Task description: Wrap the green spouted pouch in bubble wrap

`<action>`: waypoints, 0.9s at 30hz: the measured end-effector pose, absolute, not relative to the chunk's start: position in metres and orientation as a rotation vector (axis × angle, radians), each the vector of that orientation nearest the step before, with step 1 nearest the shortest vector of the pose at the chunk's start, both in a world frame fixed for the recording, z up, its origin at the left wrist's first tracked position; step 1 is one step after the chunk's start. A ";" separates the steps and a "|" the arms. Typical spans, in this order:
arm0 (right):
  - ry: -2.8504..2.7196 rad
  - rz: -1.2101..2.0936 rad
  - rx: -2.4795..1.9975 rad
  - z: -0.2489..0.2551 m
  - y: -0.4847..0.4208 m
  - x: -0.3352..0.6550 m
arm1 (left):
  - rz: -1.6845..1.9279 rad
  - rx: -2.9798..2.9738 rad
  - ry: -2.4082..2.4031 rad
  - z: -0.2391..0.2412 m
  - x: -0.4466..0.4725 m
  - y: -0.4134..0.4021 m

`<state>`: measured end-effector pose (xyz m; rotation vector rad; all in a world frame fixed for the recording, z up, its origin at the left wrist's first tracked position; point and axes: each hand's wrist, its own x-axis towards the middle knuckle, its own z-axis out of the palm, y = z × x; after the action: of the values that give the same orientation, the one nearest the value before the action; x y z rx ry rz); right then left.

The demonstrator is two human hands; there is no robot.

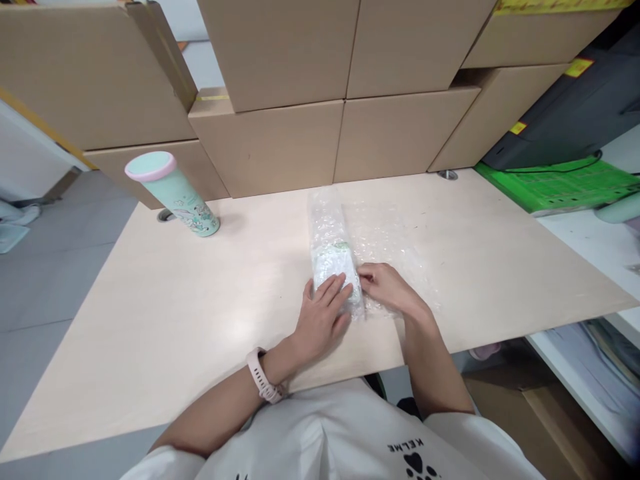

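the left hand (324,315) lies flat, fingers together and stretched out, pressing on the near end of a bubble-wrapped bundle (334,263) that sits near the middle of the pale wooden table (165,313); a pink watch (263,377) bands that wrist. the right hand (387,288) touches the bundle's side at 3 o'clock, fingertips pinched on the loose edge of the bubble wrap sheet (395,240), which spreads flat toward 2 o'clock. inside the wrap something pale with a hint of green shows, but the plastic blurs it too much to tell what it is. judging from this, the main risk is slack: the bundle looks round and long, pointing toward 12 o'clock, so if the left palm lifts or shifts, it could roll and the turns of wrap could loosen. the far end at 12 o'clock is held by neither hand, so the wrap there could skew and leave that end poorly covered. the right hand's pinch is on thin, slippery film, and a slip would let the sheet spring back. 1 mint tumbler with a pink lid (173,193) stands tilted in view at 10 o'clock, well apart, and stacked cardboard boxes (280,133) wall the far edge; a green mat (565,187) lies at 2 o'clock.
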<state>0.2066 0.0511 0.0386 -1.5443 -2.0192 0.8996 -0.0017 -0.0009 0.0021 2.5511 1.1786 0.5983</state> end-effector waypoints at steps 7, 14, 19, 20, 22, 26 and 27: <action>-1.627 0.974 -1.517 0.039 0.050 0.208 | 0.595 2.443 1.067 0.001 0.000 -0.004; -1.939 0.902 -1.469 0.037 0.048 0.194 | 1.201 1.422 1.207 0.005 -0.006 0.004; -1.893 1.086 -1.364 0.038 0.048 0.188 | 1.346 1.193 1.131 0.013 -0.007 0.002; -1.854 1.158 -1.318 0.041 0.047 0.186 | 1.364 1.274 1.076 0.016 -0.007 0.000; -1.758 1.363 -1.214 0.047 0.044 0.181 | 1.347 1.530 0.971 0.019 -0.006 -0.007; -1.542 1.775 -1.123 0.055 0.039 0.173 | 1.230 2.059 0.987 0.018 -0.006 -0.011; -1.510 1.792 -1.128 0.055 0.039 0.173 | 1.184 2.128 1.032 0.016 -0.006 -0.010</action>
<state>0.1726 0.0389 0.0546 -1.1276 -1.5097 1.7920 -0.0057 -0.0099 0.0160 2.1284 1.0315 1.1842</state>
